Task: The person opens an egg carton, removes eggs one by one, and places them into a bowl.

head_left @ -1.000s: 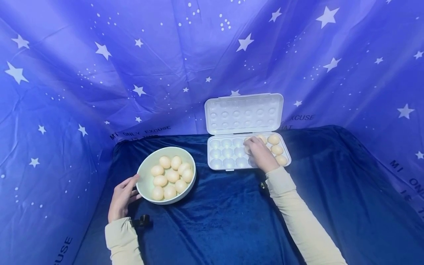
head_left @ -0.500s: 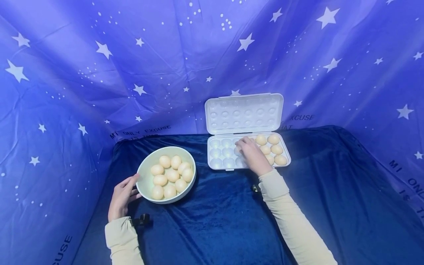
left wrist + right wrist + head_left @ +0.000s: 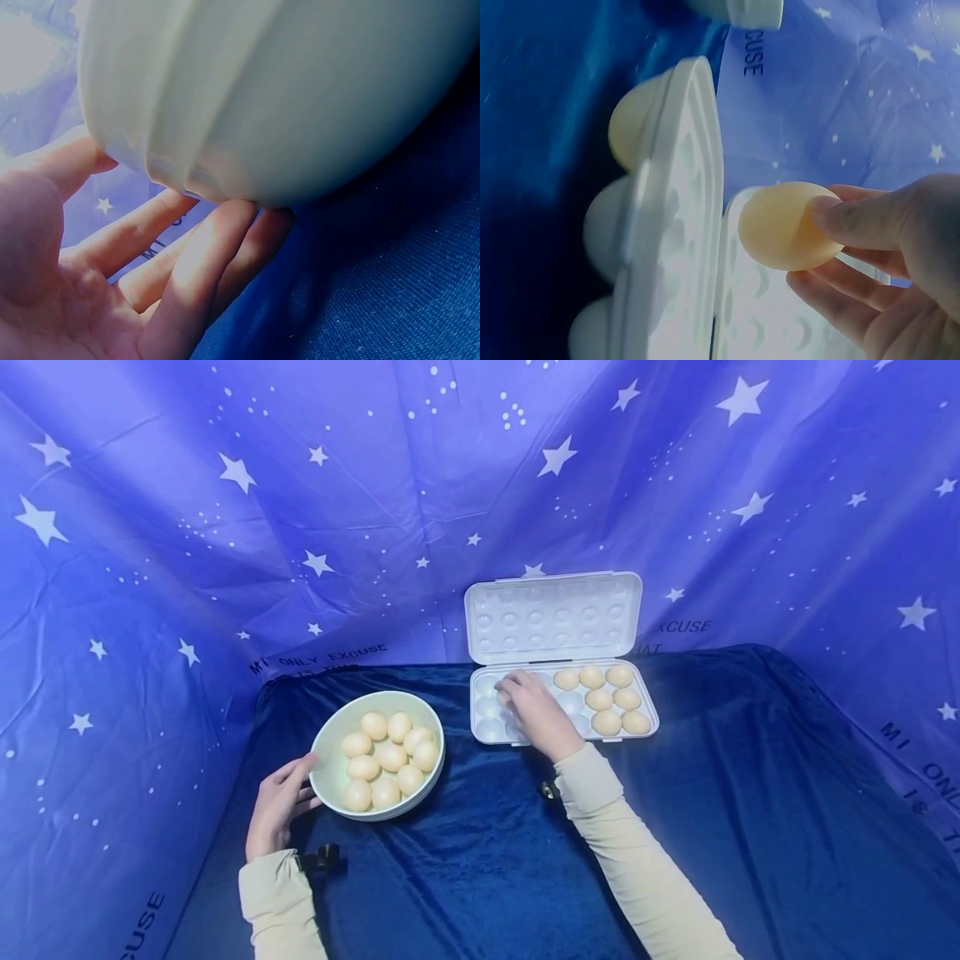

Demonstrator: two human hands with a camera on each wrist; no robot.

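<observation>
Nearest of all, the dark blue cloth (image 3: 450, 893) is spreading in front of the egg carton (image 3: 496, 741). Left of the carton and slightly nearer than it, the left hand (image 3: 273, 807) is resting extended fingers against the outside of the bowl (image 3: 337, 727), steadying it without wrapping round it. Ten loose eggs (image 3: 392, 757) are lying inside the bowl, their number staying the same over the last second.

What is changing is the right hand (image 3: 538, 714): it is travelling leftward across the carton, now hovering over its left half, thumb and fingers pinching the carried egg (image 3: 789, 226). Its shift is uncovering seven remaining eggs (image 3: 599, 699), all sitting in the carton's right half beside vacated hollows. That direction is suggesting, as a judgement, that the carton is being emptied towards the bowl.

Behind the carton's base its lid (image 3: 555, 618) is standing raised, and beyond that a starry curtain (image 3: 420, 485) is hanging.
</observation>
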